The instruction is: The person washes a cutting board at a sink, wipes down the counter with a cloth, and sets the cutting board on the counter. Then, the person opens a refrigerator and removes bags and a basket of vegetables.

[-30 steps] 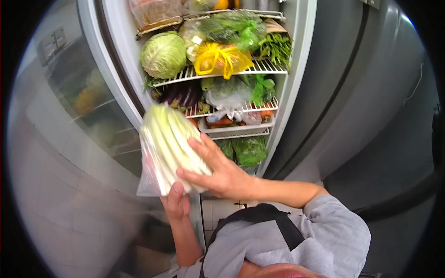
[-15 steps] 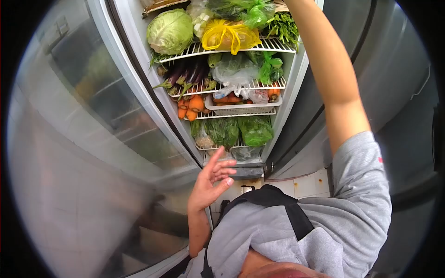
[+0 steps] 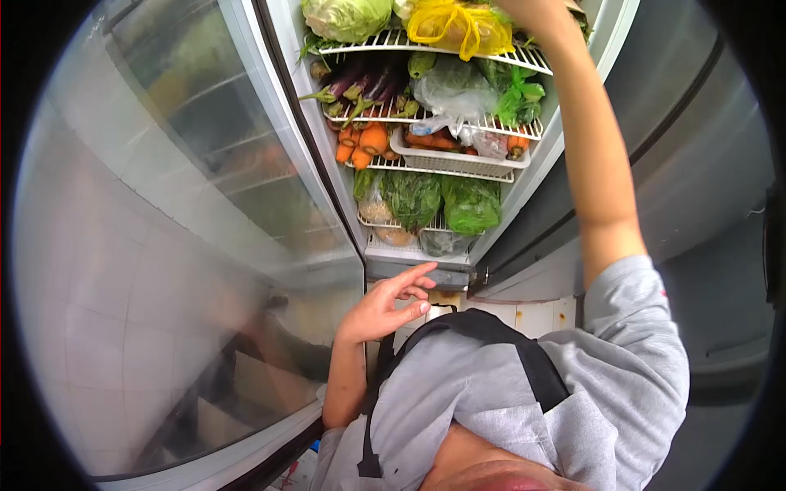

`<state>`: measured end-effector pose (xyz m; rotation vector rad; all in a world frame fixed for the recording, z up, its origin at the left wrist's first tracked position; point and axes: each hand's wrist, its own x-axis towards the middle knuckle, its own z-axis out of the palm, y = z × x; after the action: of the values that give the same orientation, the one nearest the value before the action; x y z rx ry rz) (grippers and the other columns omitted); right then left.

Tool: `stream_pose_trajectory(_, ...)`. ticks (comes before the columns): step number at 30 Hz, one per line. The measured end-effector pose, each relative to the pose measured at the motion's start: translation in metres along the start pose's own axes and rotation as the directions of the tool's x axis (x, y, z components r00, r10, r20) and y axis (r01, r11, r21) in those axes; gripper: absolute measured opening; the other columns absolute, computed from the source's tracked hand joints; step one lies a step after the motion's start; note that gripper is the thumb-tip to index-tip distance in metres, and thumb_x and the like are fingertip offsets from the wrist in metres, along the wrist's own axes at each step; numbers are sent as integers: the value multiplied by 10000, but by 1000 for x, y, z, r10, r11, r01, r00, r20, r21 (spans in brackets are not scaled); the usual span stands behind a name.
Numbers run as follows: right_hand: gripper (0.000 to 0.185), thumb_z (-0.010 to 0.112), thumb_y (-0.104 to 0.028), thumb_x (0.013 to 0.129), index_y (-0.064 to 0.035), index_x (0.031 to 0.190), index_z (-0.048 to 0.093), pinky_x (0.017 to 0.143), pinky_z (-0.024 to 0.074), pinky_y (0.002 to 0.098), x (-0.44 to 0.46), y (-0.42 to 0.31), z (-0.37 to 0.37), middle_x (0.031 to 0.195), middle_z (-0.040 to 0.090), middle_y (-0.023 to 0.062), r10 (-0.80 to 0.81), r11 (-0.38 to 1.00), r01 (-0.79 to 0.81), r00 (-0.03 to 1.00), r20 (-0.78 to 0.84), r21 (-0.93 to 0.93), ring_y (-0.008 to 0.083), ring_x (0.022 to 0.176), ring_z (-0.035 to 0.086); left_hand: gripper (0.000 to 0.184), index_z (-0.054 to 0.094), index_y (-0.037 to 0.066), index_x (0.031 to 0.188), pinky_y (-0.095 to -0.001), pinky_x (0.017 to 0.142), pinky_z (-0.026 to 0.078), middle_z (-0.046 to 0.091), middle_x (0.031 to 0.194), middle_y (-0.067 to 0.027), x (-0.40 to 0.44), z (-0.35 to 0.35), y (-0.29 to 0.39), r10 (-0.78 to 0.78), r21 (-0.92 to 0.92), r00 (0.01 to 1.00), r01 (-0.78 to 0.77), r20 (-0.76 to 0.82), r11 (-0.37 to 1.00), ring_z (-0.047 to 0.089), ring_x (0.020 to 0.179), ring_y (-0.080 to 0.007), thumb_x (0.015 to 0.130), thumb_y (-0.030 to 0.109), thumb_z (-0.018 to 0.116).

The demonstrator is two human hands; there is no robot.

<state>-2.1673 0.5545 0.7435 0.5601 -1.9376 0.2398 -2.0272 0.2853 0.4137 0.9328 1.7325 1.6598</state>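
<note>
My right hand (image 3: pixel 532 11) is at the top edge of the view, partly cut off, beside a yellow plastic bag (image 3: pixel 446 29) on an upper fridge shelf. Its fingers are hidden, so any hold is not visible. My left hand (image 3: pixel 383 313) hangs in the air before the fridge's bottom edge, fingers stretched and apart, holding nothing. On the same shelf as the yellow bag sits a cabbage (image 3: pixel 348 18). Below are purple eggplants (image 3: pixel 372 84) and a see-through plastic bag (image 3: pixel 454 88).
A glass fridge door (image 3: pixel 188 245) stands open at the left, with a dark grey panel (image 3: pixel 540 237) at the right. Lower shelves carry carrots (image 3: pixel 368 141), a white basket (image 3: pixel 450 162) and bagged leafy greens (image 3: pixel 471 204). A wire shelf (image 3: pixel 401 42) projects at the front.
The view has tilted down, so the shelves appear higher and farther right. My right hand has come partly into view near the yellow bag; my left hand sits slightly lower relative to the shelves.
</note>
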Motion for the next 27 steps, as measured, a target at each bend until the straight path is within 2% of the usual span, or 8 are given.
stream_pose_trajectory(4,134,671,-110,872,0,920,731,764,541,434,-128,-22,10,793,693,160,-50,971,-41,929,367,235,334,789,692,651,409,64,1529,-321,953,498,631,1260,-142,-11,-6,-5,-52,15,996,53,-67,998,623,1014,-151,938,89,680)
stream_pose_trajectory(6,385,717,-229,883,-33,1212,676,875,528,464,-165,3,30,1061,668,239,110,981,-178,831,546,73,401,989,667,638,421,64,1522,-320,952,499,632,1259,-142,-13,-7,-11,-81,0,994,81,-80,997,625,1014,-154,938,85,676)
stream_pose_trajectory(9,705,728,-414,879,-142,1476,470,997,491,489,-209,62,89,1248,580,297,111,993,-86,886,450,-78,486,1077,613,608,436,58,1511,-309,948,501,617,1277,-119,-5,-6,-19,-137,-45,990,135,-34,990,609,1047,-142,948,78,665)
stream_pose_trajectory(12,397,594,-92,839,30,1215,633,1008,475,484,-214,105,112,1163,639,278,202,973,-171,956,213,-155,417,1120,607,589,435,61,1510,-300,936,504,606,1278,-104,1,-5,-27,-170,-62,985,170,13,983,598,1053,-127,962,74,649)
stream_pose_trajectory(13,414,592,-124,855,43,1234,606,991,459,531,-201,117,98,1140,627,308,547,803,-596,726,417,-16,442,1094,597,585,436,62,1510,-298,933,505,606,1275,-103,2,-6,-29,-179,-74,984,180,16,981,597,1049,-125,964,75,646)
stream_pose_trajectory(15,423,587,-161,867,82,1212,549,996,454,548,-222,159,116,1192,590,352,485,862,-364,795,364,-354,481,1144,564,579,435,61,1510,-294,926,506,606,1271,-100,-1,-7,-36,-201,-108,980,200,9,974,598,1042,-120,969,79,642)
stream_pose_trajectory(19,403,612,-177,847,41,1185,597,963,469,535,-220,178,125,1148,613,332,574,817,-533,785,231,-220,506,1097,572,573,430,54,1507,-283,914,505,608,1263,-94,-5,-13,-53,-209,-139,977,203,-32,969,601,1030,-115,974,85,640)
stream_pose_trajectory(27,365,739,-74,829,-52,1186,670,917,526,408,-238,61,45,1075,682,149,253,967,-244,957,144,-77,321,984,664,542,460,40,1466,-317,894,534,635,1253,-130,14,-28,-73,-189,-323,976,147,-104,935,654,1071,-183,963,88,656)
